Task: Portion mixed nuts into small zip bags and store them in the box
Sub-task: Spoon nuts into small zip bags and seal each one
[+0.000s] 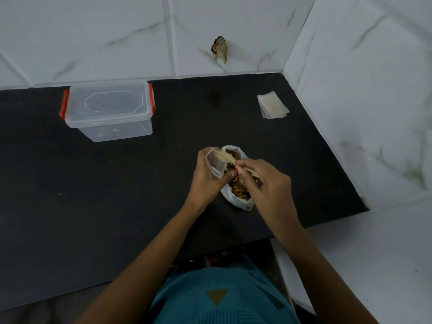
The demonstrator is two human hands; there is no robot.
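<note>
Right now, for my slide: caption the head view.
Left hand holds clear zip bag; right hand holds pale spoon at its mouth, above white nut bag.

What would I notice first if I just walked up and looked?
The two hands mid-counter: the left hand holds a small zip bag open, the right hand holds a wooden spoon at its mouth, over a bag of mixed nuts. Back left stands a clear box with red clips.
</note>
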